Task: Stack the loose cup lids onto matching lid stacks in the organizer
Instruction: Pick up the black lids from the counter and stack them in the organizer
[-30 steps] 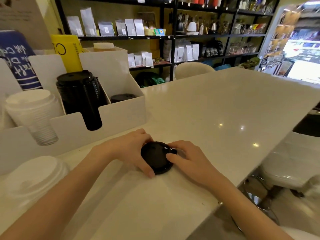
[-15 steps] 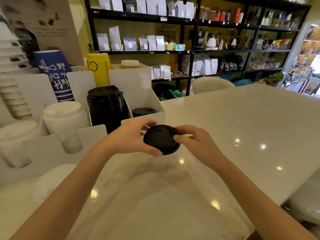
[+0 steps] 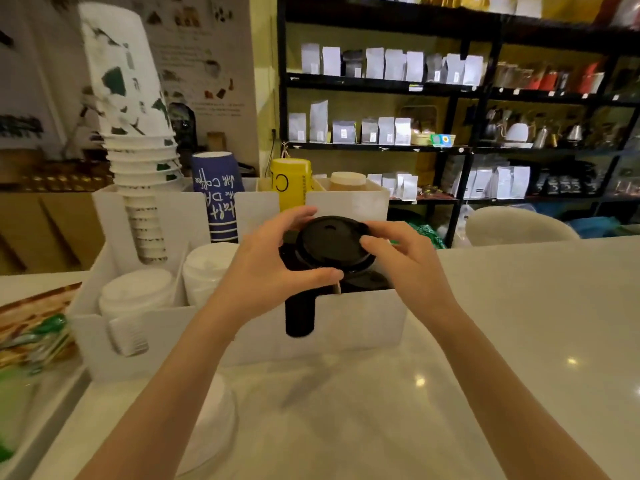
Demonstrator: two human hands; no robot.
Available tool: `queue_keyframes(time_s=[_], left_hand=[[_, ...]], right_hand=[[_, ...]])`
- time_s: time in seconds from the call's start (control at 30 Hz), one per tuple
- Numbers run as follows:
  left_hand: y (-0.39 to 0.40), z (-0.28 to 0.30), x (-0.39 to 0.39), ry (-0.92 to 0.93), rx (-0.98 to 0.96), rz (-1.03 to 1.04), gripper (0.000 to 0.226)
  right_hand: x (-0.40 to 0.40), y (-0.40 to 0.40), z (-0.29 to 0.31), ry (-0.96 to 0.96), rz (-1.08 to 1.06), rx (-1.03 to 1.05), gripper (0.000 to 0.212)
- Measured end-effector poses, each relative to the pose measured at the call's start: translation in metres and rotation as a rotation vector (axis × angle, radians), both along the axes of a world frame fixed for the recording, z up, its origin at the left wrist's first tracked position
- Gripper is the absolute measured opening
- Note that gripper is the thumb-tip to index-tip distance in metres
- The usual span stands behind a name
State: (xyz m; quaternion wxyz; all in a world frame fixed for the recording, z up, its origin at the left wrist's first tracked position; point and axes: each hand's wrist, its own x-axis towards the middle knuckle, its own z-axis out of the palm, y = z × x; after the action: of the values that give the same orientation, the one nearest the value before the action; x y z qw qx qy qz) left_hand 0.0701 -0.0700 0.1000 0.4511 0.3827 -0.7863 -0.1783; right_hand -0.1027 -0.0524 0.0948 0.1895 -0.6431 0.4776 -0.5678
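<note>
The black lid (image 3: 332, 245) is pinched by its rim between the left hand (image 3: 277, 268) and right hand (image 3: 401, 261), held flat just above the black lid stack (image 3: 300, 317) in the white organizer (image 3: 360, 320), probably so it nests squarely

1. Glossy white stone bench (image 3: 519, 323), dotted with small ceiling-light reflections.
2. Behind it, tall black metal shelving (image 3: 460, 98) against a yellow wall, stocked with pale pouches and kettles.
3. Left, illustrated white poster (image 3: 204, 64).
4. Beyond the bench, rounded white chair back (image 3: 519, 225).
</note>
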Motion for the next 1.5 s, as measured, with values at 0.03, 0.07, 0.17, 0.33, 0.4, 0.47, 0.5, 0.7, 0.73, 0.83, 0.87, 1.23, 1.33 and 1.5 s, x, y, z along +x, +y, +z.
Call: queue_keyframes(time_s=[0.03,0.07,0.17,0.33,0.4,0.47,0.5,0.7,0.73,0.83,0.87,1.23,1.33,1.5], left_hand=[[-0.004,0.0,0.002,0.019,-0.001,0.024,0.077],[-0.008,0.0,0.004,0.047,0.001,0.042,0.076],[-0.019,-0.001,0.009,0.17,-0.003,0.086,0.072],[-0.03,-0.004,0.012,0.186,-0.053,0.217,0.064],[-0.034,-0.006,0.011,0.164,-0.055,0.267,0.062],[-0.037,-0.007,0.011,0.163,-0.038,0.304,0.064],[-0.038,-0.007,0.01,0.166,-0.029,0.319,0.065],[-0.037,-0.009,0.009,0.151,0.014,0.37,0.068],[-0.037,-0.009,0.008,0.145,0.024,0.375,0.067],[-0.038,-0.012,0.006,0.122,0.044,0.398,0.068],[-0.038,-0.012,0.006,0.118,0.048,0.403,0.069],[-0.037,-0.016,0.003,0.006,-0.017,0.389,0.059],[-0.038,-0.015,0.006,0.006,0.01,0.364,0.055],[-0.042,-0.016,0.01,-0.007,0.065,0.359,0.051]], right_hand=[[0.005,-0.006,0.002,-0.022,0.015,-0.013,0.019],[0.011,-0.012,0.004,-0.049,0.035,-0.025,0.02],[0.029,-0.028,0.007,-0.088,0.052,-0.036,0.026],[0.041,-0.05,-0.003,-0.183,0.091,0.003,0.035],[0.04,-0.058,-0.007,-0.162,0.119,0.025,0.034],[0.039,-0.063,-0.009,-0.146,0.167,0.048,0.032],[0.038,-0.066,-0.01,-0.142,0.193,0.058,0.028],[0.037,-0.077,-0.018,-0.111,0.265,0.104,0.023],[0.036,-0.079,-0.02,-0.099,0.262,0.108,0.023],[0.033,-0.085,-0.026,-0.026,0.241,0.104,0.024],[0.032,-0.086,-0.027,-0.018,0.242,0.1,0.026],[0.029,-0.079,-0.024,-0.089,0.25,0.114,0.035],[0.029,-0.074,-0.024,-0.058,0.212,0.089,0.039],[0.029,-0.071,-0.023,-0.04,0.174,0.092,0.039]])
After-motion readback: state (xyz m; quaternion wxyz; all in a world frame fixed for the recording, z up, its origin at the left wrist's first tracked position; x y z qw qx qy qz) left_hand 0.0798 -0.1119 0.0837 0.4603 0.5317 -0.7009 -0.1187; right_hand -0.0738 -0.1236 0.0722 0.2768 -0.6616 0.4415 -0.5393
